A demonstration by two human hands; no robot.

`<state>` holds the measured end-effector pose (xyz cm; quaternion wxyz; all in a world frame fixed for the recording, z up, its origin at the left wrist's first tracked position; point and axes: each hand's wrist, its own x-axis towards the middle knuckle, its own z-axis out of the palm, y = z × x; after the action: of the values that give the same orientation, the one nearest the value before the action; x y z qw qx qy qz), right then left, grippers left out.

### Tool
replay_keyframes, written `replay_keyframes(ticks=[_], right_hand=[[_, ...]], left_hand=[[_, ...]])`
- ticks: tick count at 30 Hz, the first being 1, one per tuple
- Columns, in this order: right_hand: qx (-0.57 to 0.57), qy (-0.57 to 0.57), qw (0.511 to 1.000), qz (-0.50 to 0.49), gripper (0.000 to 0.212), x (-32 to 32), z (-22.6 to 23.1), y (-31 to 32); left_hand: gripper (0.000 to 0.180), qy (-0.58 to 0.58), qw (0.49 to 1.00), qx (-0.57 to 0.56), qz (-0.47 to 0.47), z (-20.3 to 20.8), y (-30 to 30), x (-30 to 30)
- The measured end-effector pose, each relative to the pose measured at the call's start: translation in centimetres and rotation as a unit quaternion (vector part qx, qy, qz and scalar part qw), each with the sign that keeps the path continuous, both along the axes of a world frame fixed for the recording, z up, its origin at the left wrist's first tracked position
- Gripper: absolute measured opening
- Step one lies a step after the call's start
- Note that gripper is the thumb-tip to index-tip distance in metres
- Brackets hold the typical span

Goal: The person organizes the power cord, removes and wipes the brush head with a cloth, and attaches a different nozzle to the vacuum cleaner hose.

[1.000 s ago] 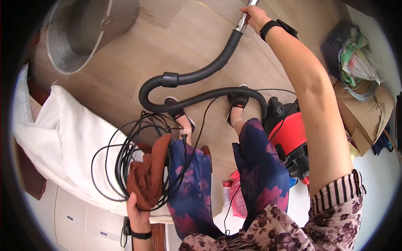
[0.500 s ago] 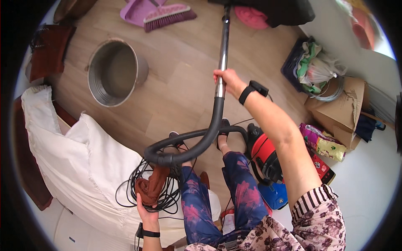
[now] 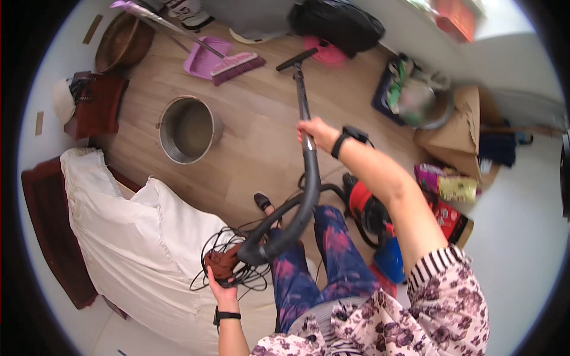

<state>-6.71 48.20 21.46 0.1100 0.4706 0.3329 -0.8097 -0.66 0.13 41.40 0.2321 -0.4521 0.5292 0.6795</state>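
Note:
My right hand point(image 3: 319, 133) is closed round the vacuum cleaner wand point(image 3: 303, 98), where the metal tube meets the black hose point(image 3: 311, 172). At the wand's far end a flat black floor head point(image 3: 297, 59) is on the floor. The hose bends back toward my left side, then runs right to the red and black vacuum cleaner point(image 3: 369, 204) near my legs. Low on the left, my left hand point(image 3: 223, 288) holds a bunched brown cloth point(image 3: 219, 264) together with a loose coil of black cable point(image 3: 252, 277). The hose passes right beside the cloth.
A metal bucket point(image 3: 218, 129) stands left on the wood floor, with a purple dustpan point(image 3: 202, 59) and broom point(image 3: 237, 66) beyond. White fabric point(image 3: 136, 237) drapes the furniture at left. A black bag point(image 3: 338, 26), pink basin point(image 3: 325, 53) and cardboard box point(image 3: 448, 133) line the right side.
The view has shifted, bringing the floor head into sight. My right hand has drawn the wand back nearer me, and the hose bend sits closer to my body. Both hands keep their holds.

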Motion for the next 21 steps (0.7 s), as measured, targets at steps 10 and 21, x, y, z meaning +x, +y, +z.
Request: replay_keyframes(ticks=[10, 21], right_hand=[[-0.018, -0.117, 0.978, -0.172, 0.011, 1.3, 11.3, 1.3], [0.016, -0.102, 0.938, -0.330, 0.007, 17.8, 24.6, 5.1]], left_hand=[[0.040, 0.020, 0.996, -0.086, 0.027, 7.1, 1.3, -3.6], [0.049, 0.057, 0.977, 0.053, -0.198, 12.6, 0.7, -15.1]])
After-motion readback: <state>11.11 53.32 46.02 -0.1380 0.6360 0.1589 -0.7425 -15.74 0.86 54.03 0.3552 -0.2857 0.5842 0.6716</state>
